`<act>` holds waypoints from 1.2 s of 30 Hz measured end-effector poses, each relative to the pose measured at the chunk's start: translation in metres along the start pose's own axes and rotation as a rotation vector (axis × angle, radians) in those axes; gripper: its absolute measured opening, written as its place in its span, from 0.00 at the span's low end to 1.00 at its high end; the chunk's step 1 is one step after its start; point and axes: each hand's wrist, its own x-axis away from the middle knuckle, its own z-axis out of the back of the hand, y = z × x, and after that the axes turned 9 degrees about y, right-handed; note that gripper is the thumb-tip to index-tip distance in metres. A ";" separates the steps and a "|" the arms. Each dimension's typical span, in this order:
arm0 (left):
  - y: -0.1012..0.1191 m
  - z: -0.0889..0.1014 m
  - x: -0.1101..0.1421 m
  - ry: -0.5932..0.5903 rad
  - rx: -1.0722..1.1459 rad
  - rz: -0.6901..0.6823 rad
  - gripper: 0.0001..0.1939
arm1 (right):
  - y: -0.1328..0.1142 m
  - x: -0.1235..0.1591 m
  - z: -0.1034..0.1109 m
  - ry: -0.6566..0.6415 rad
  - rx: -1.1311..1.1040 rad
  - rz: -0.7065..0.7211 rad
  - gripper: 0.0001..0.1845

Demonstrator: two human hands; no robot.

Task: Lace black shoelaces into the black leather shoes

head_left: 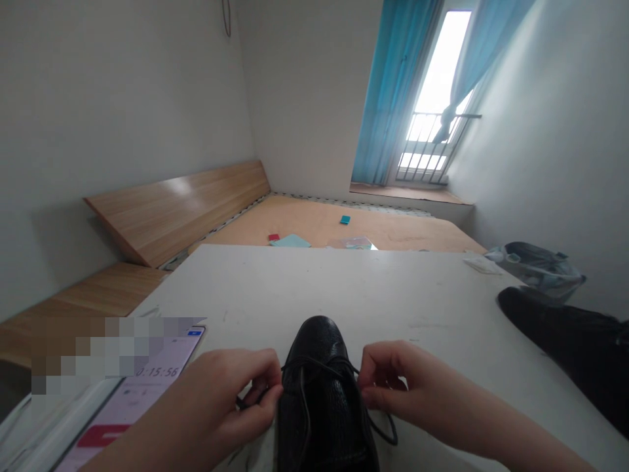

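Atop scuffed white counter (314,288), black pebbled-leather shoe (322,400); thin black lace (314,362) pinched taut by left hand (230,400) and right hand (398,380).

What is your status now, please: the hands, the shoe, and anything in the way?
Left hand and right hand pinching black lace. Black leather shoe on white table. Phone beside left hand, clear of shoe.

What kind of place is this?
It looks like a small bedroom in a home. There's a wooden bed with no mattress on it, blue curtains hanging by a bright window, and a metal railing outside that window.
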 end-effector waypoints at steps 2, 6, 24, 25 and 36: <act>0.003 -0.003 -0.001 0.007 0.016 0.000 0.11 | -0.002 0.001 -0.001 0.001 -0.028 0.034 0.05; 0.005 -0.011 0.000 0.036 0.065 -0.030 0.11 | -0.004 0.004 -0.002 -0.020 -0.098 0.088 0.02; 0.045 0.004 0.004 0.085 -0.112 0.032 0.10 | -0.056 0.020 -0.001 0.082 0.651 0.157 0.13; 0.051 0.006 0.003 0.069 -0.169 0.049 0.09 | -0.060 0.018 -0.001 0.067 0.697 0.157 0.11; 0.082 0.004 -0.007 -0.093 -0.495 -0.094 0.15 | -0.068 0.012 0.001 0.070 0.852 0.200 0.08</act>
